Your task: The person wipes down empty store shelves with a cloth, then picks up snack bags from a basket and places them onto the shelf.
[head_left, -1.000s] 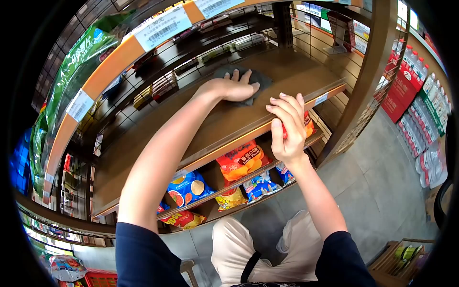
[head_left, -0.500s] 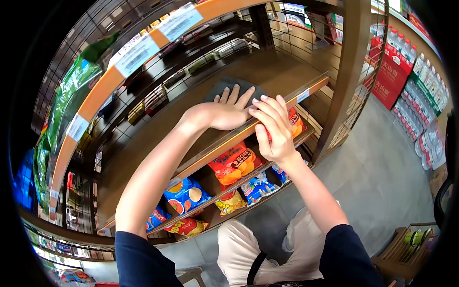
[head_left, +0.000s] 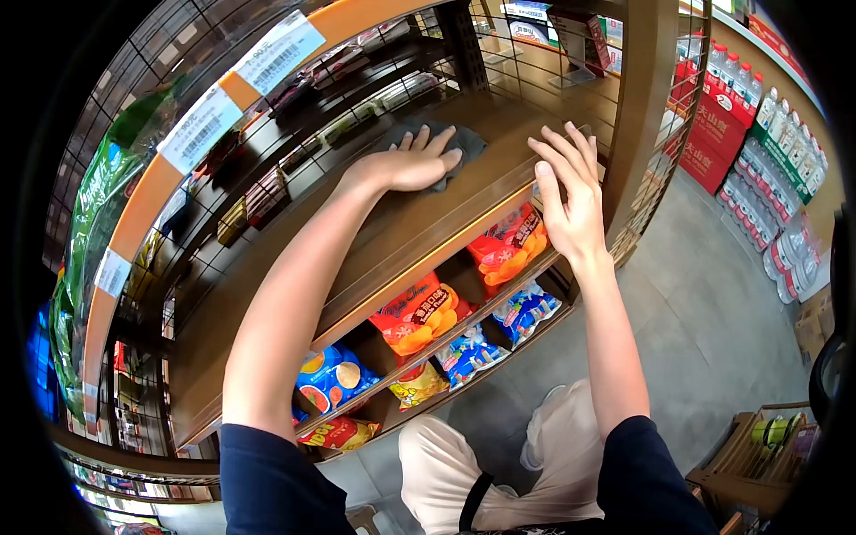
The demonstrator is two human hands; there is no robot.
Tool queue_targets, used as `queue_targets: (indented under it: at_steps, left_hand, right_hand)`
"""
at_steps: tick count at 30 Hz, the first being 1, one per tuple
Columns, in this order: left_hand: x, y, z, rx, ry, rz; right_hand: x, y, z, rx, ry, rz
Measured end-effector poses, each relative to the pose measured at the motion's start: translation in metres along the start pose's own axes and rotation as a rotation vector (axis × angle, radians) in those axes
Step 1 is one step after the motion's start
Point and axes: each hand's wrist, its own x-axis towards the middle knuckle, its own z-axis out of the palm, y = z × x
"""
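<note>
My left hand (head_left: 408, 168) lies on a dark grey cloth (head_left: 470, 143), pressing it onto the brown shelf board (head_left: 357, 245). Its fingers are spread over the cloth, and the palm side is hidden. At the board's front edge, near the right-hand post, is my right hand (head_left: 572, 201), fingers extended and holding nothing. Whether its fingertips touch the board I cannot tell. Below that edge sit red chip bags (head_left: 419, 312), close under my right wrist.
An upper shelf edge with price labels (head_left: 279, 52) curves above my left arm. Wire mesh (head_left: 655, 169) and a brown post (head_left: 637, 116) bound the right side. Lower down are blue snack bags (head_left: 337, 376). Bottled water packs (head_left: 758, 198) stand at right, and a wooden crate (head_left: 749, 459) at lower right.
My right hand has moved right along the front edge, away from my left hand. My left hand's fingers have shifted on the cloth, which looks more bunched. The view has shifted slightly.
</note>
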Motion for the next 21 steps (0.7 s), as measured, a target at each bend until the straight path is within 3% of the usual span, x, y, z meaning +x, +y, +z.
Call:
queue_targets:
  at_steps: [5, 11, 14, 19, 21]
  left_hand:
    - [0.037, -0.006, 0.002, -0.049, 0.143, -0.014]
    - [-0.005, 0.025, -0.009, -0.001, -0.066, -0.062]
    - [-0.023, 0.034, -0.001, 0.048, -0.109, 0.200]
    - [-0.005, 0.029, -0.003, 0.017, -0.066, 0.303]
    - [0.024, 0.020, -0.006, -0.016, -0.025, 0.255]
  right_hand:
    - [0.001, 0.004, 0.001, 0.095, 0.036, 0.001]
    - [-0.008, 0.010, 0.000, 0.102, 0.102, -0.098]
    - [-0.010, 0.011, 0.006, 0.126, 0.151, -0.098]
    - [-0.012, 0.015, 0.015, 0.153, 0.206, -0.072]
    - [-0.013, 0.018, 0.016, 0.161, 0.208, -0.084]
